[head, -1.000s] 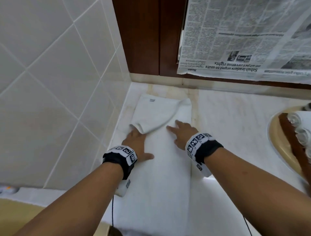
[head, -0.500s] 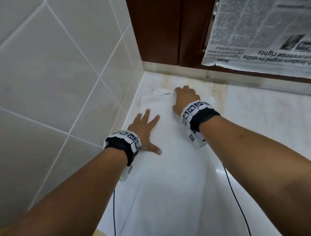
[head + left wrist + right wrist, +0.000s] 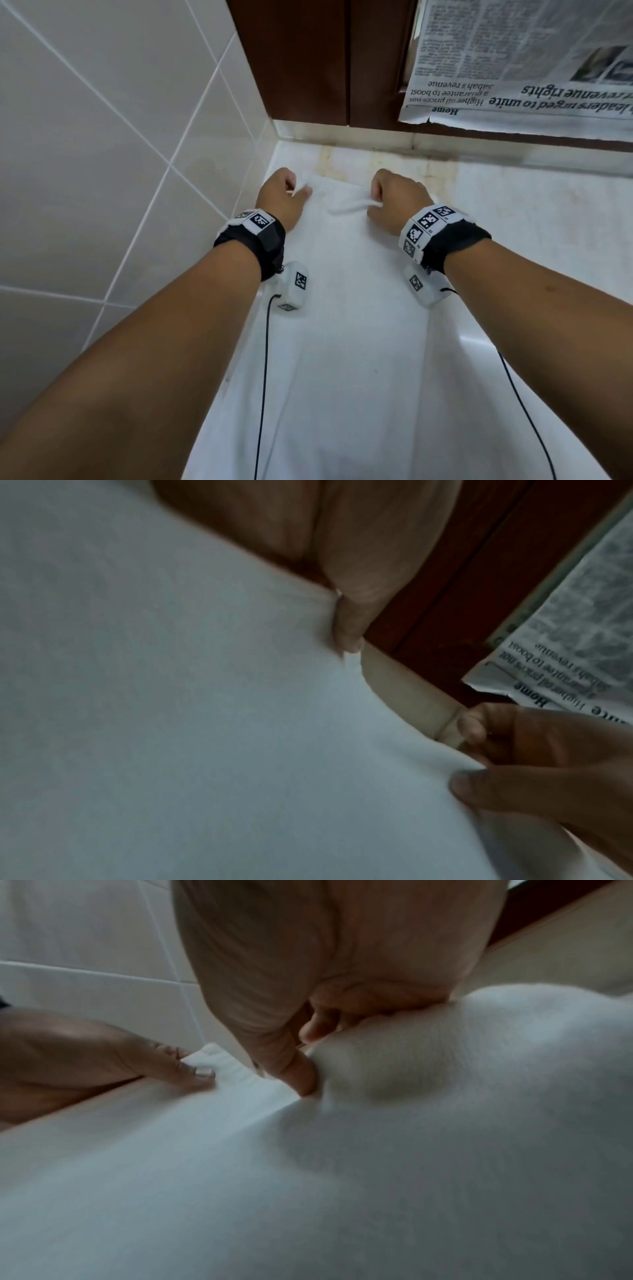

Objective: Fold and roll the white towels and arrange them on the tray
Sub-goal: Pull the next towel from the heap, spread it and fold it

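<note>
At the towel's (image 3: 346, 308) far edge, left hand (image 3: 279, 198) and right hand (image 3: 399, 202) pinch the corners; tiled wall (image 3: 102, 154) crowds left.

A pale marble counter (image 3: 513, 219) with brownish staining near its back edge runs into a corner, bounded by a tiled wall on the left and dark wood panelling at the back. A long white towel (image 3: 349, 342) lies flat on it, stretching from the near edge towards the back corner, close beside the tiled wall.
</note>
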Tool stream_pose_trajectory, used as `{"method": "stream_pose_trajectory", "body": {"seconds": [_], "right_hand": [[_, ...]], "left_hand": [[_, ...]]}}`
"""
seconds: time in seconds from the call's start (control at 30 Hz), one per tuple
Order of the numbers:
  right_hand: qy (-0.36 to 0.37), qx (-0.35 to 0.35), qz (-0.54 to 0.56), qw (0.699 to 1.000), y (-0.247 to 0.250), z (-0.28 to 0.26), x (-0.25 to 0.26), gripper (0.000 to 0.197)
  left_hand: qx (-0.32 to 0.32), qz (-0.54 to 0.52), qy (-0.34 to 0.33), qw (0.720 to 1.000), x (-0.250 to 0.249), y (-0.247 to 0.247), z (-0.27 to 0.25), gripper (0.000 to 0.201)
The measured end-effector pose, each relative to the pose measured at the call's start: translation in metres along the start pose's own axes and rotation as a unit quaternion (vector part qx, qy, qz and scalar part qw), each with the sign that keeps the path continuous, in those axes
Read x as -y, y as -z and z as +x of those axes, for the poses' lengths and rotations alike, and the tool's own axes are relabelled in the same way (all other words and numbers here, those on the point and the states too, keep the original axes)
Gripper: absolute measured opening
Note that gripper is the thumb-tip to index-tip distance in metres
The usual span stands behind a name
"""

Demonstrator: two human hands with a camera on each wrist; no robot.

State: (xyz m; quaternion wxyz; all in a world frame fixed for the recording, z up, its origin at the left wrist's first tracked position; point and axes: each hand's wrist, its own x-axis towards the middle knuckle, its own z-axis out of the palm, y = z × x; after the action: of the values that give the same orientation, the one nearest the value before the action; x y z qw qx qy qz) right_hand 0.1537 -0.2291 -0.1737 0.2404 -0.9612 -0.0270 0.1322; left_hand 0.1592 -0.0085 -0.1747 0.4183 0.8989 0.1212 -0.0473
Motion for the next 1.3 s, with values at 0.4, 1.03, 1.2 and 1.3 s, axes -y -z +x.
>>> {"method": "stream_pose_trajectory", "body": {"seconds": [0.4,1.03,1.2,1.3], "right_hand": [[-0.045,0.037,0.075,0.995,0.009,0.000,-0.033,0.017],[0.025,0.024,-0.199,0.979,0.009,-0.123,0.011,0.042],[0.005,0.199,-0.195,0.961,-0.034,-0.246,0.048,0.042],[-0.073,0.197,-0.197,0.957,-0.060,-0.263,0.036,0.050]], "left_hand": [[0.100,0.183,-0.061,0.976,-0.007,-0.012,0.037,0.031],[0.003,0.152,-0.058,0.987,-0.025,0.005,-0.041,0.030],[0.036,0.082,-0.106,0.990,-0.002,0.025,-0.151,0.025],[0.089,0.089,-0.138,0.982,0.028,0.034,-0.219,0.024]]}}
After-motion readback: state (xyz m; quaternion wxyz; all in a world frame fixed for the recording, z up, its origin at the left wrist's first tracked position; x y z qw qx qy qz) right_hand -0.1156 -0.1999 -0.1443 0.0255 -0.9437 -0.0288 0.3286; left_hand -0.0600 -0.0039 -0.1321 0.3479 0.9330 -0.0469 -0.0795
